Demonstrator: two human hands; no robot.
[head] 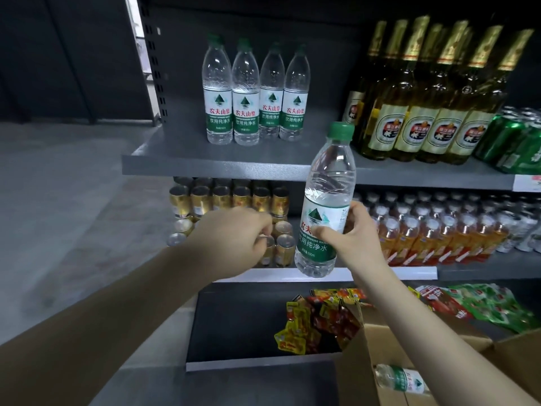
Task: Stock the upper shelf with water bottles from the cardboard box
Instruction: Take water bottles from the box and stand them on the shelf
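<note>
Right hand lifts a water bottle toward the upper shelf.

The right hand (355,232) grips the water bottle (323,200) around its green label, long axis nearly upright, cap tipped slightly right, just below and in front of the upper shelf (205,164). The free spot lies up and left, beside the four shelved bottles (254,92). The left hand (234,232) hovers loosely curled, holding nothing. Another bottle (401,379) lies in the cardboard box (360,373).

water btl (325,200) upright, gripped, below upper shelf (181,162) | 4 btls (256,92) on shelf | 1 btl (399,382) in box (363,385)
</note>
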